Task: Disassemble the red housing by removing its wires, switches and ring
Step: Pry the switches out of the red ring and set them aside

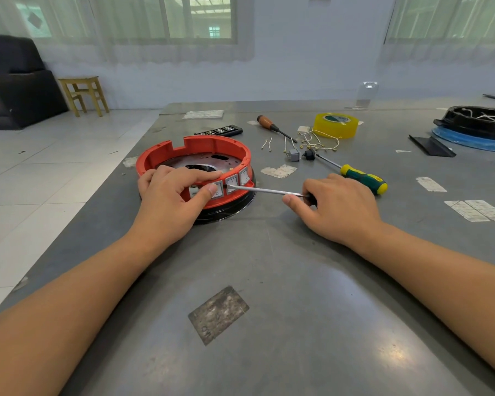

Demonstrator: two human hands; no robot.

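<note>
head view: screwdriver [265,190] prying switch [231,184]

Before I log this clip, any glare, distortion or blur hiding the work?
Head view: wide-angle bending curves the grey metal table edges; soft window glare sits near the bottom right; the round red plastic housing, left hand and right hand are sharp; the background is slightly soft.

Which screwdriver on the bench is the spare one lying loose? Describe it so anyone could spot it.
Start at the red housing on the grey table and look right, past the right hand. The green-and-yellow screwdriver lies there untouched; the wooden-handled screwdriver sits farther back.
</note>
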